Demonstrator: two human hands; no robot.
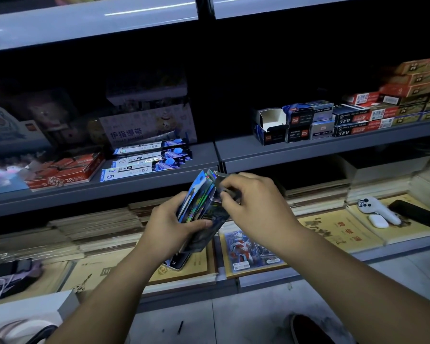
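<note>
My left hand [170, 224] grips a bundle of shiny blue holographic packs [197, 202], held upright in front of the shelves. My right hand [253, 202] pinches the top edge of one pack in that bundle between thumb and fingers. More of the same blue packs [149, 157] lie flat on the middle shelf just above and to the left. A single card pack with a red and silver figure [246, 249] lies on the lower shelf under my hands.
The grey middle shelf [308, 150] carries small boxes [308, 122] and red cartons [62, 172]. Stacked notebooks [97, 229] fill the lower shelf. A white device [380, 209] and black phone [417, 214] lie at right. A dark shoe [310, 328] stands on the floor.
</note>
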